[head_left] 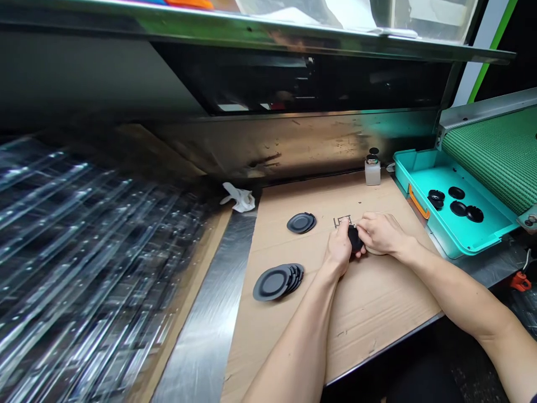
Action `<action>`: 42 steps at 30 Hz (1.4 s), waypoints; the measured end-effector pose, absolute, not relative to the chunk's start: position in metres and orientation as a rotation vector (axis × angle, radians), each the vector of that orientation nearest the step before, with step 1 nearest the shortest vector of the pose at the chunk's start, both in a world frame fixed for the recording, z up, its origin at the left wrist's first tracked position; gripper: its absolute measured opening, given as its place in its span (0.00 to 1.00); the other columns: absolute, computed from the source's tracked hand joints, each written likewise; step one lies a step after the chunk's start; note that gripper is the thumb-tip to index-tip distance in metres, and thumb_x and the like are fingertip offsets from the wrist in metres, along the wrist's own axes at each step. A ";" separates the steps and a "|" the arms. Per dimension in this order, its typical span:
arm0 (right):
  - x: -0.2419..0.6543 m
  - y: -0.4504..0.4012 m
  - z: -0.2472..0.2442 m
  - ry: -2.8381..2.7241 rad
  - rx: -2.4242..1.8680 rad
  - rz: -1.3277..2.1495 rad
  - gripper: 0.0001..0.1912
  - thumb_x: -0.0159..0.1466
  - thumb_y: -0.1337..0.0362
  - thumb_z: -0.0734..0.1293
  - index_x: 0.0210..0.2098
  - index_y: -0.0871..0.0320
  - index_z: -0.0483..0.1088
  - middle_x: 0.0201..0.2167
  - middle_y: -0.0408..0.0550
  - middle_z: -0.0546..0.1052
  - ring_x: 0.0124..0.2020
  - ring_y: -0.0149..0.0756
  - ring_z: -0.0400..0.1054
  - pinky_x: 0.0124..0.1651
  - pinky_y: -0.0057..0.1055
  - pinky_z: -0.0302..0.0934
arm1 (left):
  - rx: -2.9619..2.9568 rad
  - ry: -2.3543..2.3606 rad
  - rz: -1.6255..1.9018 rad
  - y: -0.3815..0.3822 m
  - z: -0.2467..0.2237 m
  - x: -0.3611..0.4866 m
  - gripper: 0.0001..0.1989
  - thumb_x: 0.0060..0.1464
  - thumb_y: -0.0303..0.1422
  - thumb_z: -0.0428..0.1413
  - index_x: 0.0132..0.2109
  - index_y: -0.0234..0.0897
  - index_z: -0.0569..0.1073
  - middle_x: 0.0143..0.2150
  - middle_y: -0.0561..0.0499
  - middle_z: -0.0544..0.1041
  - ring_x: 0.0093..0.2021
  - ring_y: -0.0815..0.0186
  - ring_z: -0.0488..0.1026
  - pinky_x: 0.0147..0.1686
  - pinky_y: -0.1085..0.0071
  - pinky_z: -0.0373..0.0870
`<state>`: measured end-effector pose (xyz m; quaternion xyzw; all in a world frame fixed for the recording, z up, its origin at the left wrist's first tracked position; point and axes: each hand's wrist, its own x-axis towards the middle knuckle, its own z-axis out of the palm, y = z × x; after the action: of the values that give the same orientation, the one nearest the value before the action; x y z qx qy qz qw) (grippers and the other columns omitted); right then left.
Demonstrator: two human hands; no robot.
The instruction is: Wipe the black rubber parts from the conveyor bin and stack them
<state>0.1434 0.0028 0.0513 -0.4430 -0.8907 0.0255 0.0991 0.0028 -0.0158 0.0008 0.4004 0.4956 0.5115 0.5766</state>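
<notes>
Over the right half of a cardboard sheet (pixel 356 313), my left hand (pixel 339 246) grips a small black round part (pixel 354 239) from its left side. My right hand (pixel 380 232) is closed at the part's right edge, fingers pinched against it; the fingertips partly hide the contact. Left of my hands lies a small stack of dark discs (pixel 300 223). Nearer to me, a larger stack of overlapping grey-black discs (pixel 272 283) is fanned toward the right.
A teal tray (pixel 482 240) with several black round parts stands at the right, beside a green conveyor belt (pixel 499 151). A pump bottle (pixel 372 172) stands at the cardboard's back edge. A white crumpled cloth (pixel 239 197) and blurred clear plastic trays (pixel 84 268) are at left.
</notes>
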 end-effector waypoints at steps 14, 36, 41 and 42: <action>0.139 0.004 0.067 -2.705 -1.256 0.007 0.15 0.71 0.65 0.61 0.37 0.61 0.80 0.41 0.53 0.80 0.39 0.39 0.72 0.38 0.33 0.55 | 1.062 1.243 1.199 -0.022 0.005 0.007 0.31 0.63 0.53 0.43 0.22 0.37 0.70 0.14 0.47 0.70 0.12 0.65 0.65 0.12 0.71 0.61; 0.139 0.004 0.082 -2.774 -1.298 0.096 0.14 0.70 0.65 0.62 0.38 0.62 0.80 0.41 0.54 0.81 0.37 0.37 0.71 0.35 0.32 0.53 | 1.080 1.207 1.190 -0.021 0.003 0.005 0.31 0.62 0.55 0.45 0.23 0.35 0.71 0.14 0.47 0.71 0.12 0.66 0.66 0.12 0.72 0.61; 0.141 0.008 0.076 -2.792 -1.251 0.070 0.14 0.70 0.66 0.62 0.40 0.61 0.80 0.40 0.54 0.81 0.39 0.39 0.72 0.37 0.32 0.54 | 1.065 1.222 1.170 -0.020 0.003 0.004 0.31 0.61 0.56 0.46 0.23 0.36 0.71 0.14 0.46 0.72 0.12 0.65 0.66 0.12 0.72 0.61; 0.141 0.008 0.074 -2.796 -1.205 0.061 0.14 0.71 0.66 0.61 0.40 0.61 0.80 0.41 0.54 0.81 0.39 0.39 0.72 0.38 0.32 0.55 | 1.059 1.223 1.172 -0.020 0.003 0.004 0.30 0.61 0.55 0.46 0.23 0.36 0.71 0.14 0.46 0.71 0.12 0.65 0.66 0.12 0.71 0.61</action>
<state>0.1412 0.0083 0.0744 -0.3951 -0.9172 0.0198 0.0480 0.0040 -0.0200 0.0029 0.4456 0.5149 0.4933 0.5413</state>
